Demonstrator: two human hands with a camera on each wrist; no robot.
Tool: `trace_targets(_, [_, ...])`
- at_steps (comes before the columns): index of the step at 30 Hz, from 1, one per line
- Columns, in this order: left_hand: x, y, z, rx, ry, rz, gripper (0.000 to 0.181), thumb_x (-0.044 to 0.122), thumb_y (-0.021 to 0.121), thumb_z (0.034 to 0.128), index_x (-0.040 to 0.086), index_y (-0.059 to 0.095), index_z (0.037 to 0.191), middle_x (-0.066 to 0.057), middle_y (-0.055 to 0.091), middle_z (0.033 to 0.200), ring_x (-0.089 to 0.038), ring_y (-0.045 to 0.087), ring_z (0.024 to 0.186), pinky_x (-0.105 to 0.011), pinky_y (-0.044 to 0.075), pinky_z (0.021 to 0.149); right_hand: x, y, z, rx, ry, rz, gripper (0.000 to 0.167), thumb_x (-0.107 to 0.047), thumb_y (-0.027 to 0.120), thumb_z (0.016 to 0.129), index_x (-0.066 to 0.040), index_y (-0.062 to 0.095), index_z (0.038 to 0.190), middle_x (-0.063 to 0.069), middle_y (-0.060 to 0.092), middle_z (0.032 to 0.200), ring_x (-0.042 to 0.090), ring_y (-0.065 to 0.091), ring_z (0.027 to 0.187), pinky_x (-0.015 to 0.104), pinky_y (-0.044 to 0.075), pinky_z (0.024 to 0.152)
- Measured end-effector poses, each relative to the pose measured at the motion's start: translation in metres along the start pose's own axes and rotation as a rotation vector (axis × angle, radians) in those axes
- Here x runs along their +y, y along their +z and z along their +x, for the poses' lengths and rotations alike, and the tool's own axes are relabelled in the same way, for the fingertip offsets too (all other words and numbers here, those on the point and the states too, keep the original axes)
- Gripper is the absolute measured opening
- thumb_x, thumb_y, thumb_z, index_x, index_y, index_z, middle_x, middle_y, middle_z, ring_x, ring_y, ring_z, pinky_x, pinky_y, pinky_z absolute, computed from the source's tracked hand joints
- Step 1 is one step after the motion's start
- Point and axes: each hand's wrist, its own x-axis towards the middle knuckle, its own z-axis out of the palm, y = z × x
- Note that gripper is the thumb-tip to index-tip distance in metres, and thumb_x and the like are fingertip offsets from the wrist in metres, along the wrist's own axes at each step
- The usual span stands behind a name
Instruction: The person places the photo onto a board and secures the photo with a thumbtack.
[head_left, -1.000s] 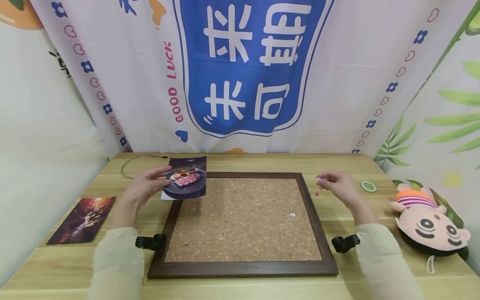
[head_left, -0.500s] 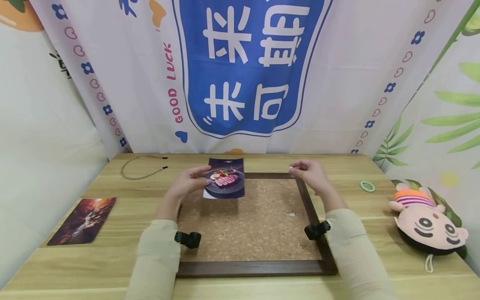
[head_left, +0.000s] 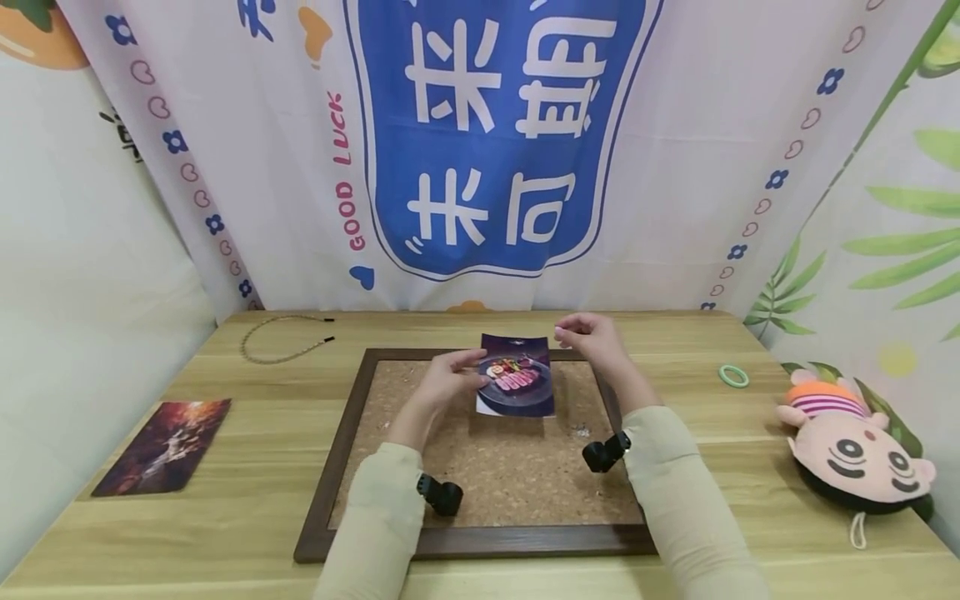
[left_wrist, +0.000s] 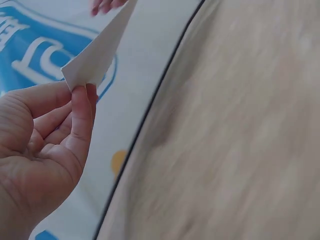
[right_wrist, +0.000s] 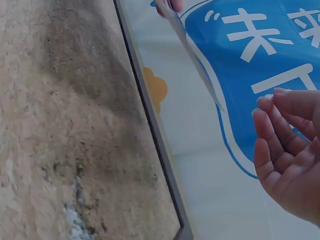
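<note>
My left hand (head_left: 450, 379) pinches the left edge of a photo print (head_left: 517, 375) showing a plated dish. The print hangs above the cork board (head_left: 487, 475), apart from it, and casts a shadow there. In the left wrist view only the white back of the print (left_wrist: 95, 57) shows between thumb and fingers. Just beyond the print's right upper corner is my right hand (head_left: 594, 340), with thumb and forefinger together. Between those tips the right wrist view shows a tiny whitish piece (right_wrist: 269, 96), too small to tell its kind.
The board's dark wooden frame (head_left: 341, 458) lies on the table (head_left: 255, 533). Left of it are a second photo (head_left: 165, 446) and a braided headband (head_left: 258, 340). On the right lie a green ring (head_left: 733, 376) and a plush doll (head_left: 855, 442). A printed curtain (head_left: 660, 208) hangs behind.
My left hand has carried the photo print rightward from the board's left edge to over its upper middle. My right hand has moved left from beside the frame, towards the print.
</note>
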Motion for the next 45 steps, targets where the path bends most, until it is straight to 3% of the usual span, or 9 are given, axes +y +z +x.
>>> trace_targets(7, [0.006, 0.034, -0.002, -0.056, -0.004, -0.049, 0.045, -0.009, 0.060, 0.0735, -0.007, 0.049, 0.118, -0.024, 0.052, 0.109, -0.018, 0.058, 0.068, -0.037, 0.048, 0.067, 0.010, 0.000, 0.002, 0.063, 0.045, -0.007, 0.020, -0.003, 0.059, 0.080, 0.011, 0.058, 0.094, 0.010, 0.059, 0.075, 0.016, 0.056, 0.067, 0.037, 0.047, 0.067])
trace_targets(10, [0.003, 0.047, 0.001, -0.059, -0.003, -0.056, 0.045, -0.010, 0.059, 0.0732, -0.008, 0.049, 0.117, -0.024, 0.052, 0.107, -0.016, 0.056, 0.068, -0.036, 0.048, 0.065, 0.015, -0.004, 0.002, 0.086, 0.069, -0.002, 0.020, -0.003, 0.058, 0.081, 0.012, 0.058, 0.095, 0.008, 0.058, 0.074, 0.017, 0.056, 0.068, 0.038, 0.047, 0.068])
trace_targets(13, [-0.009, 0.055, 0.010, -0.044, -0.007, -0.060, 0.044, -0.009, 0.061, 0.0724, -0.006, 0.052, 0.116, -0.021, 0.054, 0.104, -0.015, 0.056, 0.067, -0.032, 0.049, 0.061, 0.019, -0.005, 0.001, 0.096, 0.096, -0.005, 0.021, -0.003, 0.058, 0.081, 0.011, 0.058, 0.096, 0.006, 0.058, 0.074, 0.015, 0.055, 0.066, 0.040, 0.046, 0.068])
trace_targets(19, [-0.014, 0.066, 0.010, -0.052, 0.000, -0.051, 0.040, -0.009, 0.062, 0.0721, -0.008, 0.054, 0.112, -0.023, 0.056, 0.101, -0.015, 0.058, 0.065, -0.029, 0.049, 0.059, 0.032, -0.002, -0.001, 0.110, 0.139, 0.002, 0.025, -0.004, 0.058, 0.080, 0.013, 0.056, 0.097, 0.002, 0.058, 0.072, 0.011, 0.055, 0.064, 0.024, 0.045, 0.059])
trace_targets(22, [-0.017, 0.070, 0.009, -0.045, -0.006, -0.025, 0.039, -0.008, 0.063, 0.0717, -0.008, 0.056, 0.110, -0.022, 0.058, 0.098, -0.014, 0.057, 0.063, -0.027, 0.049, 0.058, 0.038, 0.001, -0.002, 0.113, 0.160, 0.027, 0.026, -0.004, 0.058, 0.079, 0.013, 0.056, 0.098, 0.000, 0.058, 0.071, 0.010, 0.057, 0.065, 0.024, 0.046, 0.059])
trace_targets(27, [-0.022, 0.074, 0.010, -0.031, 0.038, 0.081, 0.037, -0.006, 0.066, 0.0701, -0.007, 0.058, 0.107, -0.020, 0.059, 0.094, -0.015, 0.058, 0.065, -0.025, 0.048, 0.058, 0.043, 0.003, -0.003, 0.123, 0.165, 0.031, 0.022, -0.001, 0.057, 0.080, 0.013, 0.056, 0.097, 0.011, 0.059, 0.078, 0.025, 0.058, 0.073, 0.039, 0.047, 0.068])
trace_targets(30, [-0.023, 0.076, 0.010, -0.020, 0.098, 0.193, 0.037, -0.003, 0.067, 0.0692, -0.006, 0.059, 0.105, -0.018, 0.062, 0.091, -0.016, 0.058, 0.070, -0.024, 0.047, 0.060, 0.045, 0.003, -0.004, 0.132, 0.197, 0.018, 0.023, -0.003, 0.056, 0.082, 0.012, 0.056, 0.099, 0.014, 0.059, 0.081, 0.033, 0.057, 0.080, 0.039, 0.046, 0.070])
trace_targets(35, [-0.025, 0.077, 0.009, -0.011, 0.166, 0.332, 0.037, 0.002, 0.069, 0.0690, -0.004, 0.061, 0.104, -0.013, 0.063, 0.087, -0.015, 0.056, 0.073, -0.023, 0.044, 0.063, 0.050, 0.003, -0.005, 0.138, 0.239, 0.000, 0.025, -0.006, 0.057, 0.082, 0.011, 0.057, 0.101, 0.011, 0.059, 0.082, 0.032, 0.057, 0.082, 0.032, 0.047, 0.065])
trace_targets(45, [-0.025, 0.079, 0.010, -0.021, 0.181, 0.406, 0.037, 0.007, 0.070, 0.0697, -0.002, 0.061, 0.105, -0.007, 0.062, 0.080, -0.012, 0.053, 0.067, -0.023, 0.043, 0.061, 0.061, 0.008, -0.007, 0.120, 0.191, 0.020, 0.019, 0.002, 0.056, 0.081, 0.015, 0.056, 0.095, 0.020, 0.059, 0.083, 0.025, 0.058, 0.071, 0.031, 0.048, 0.063])
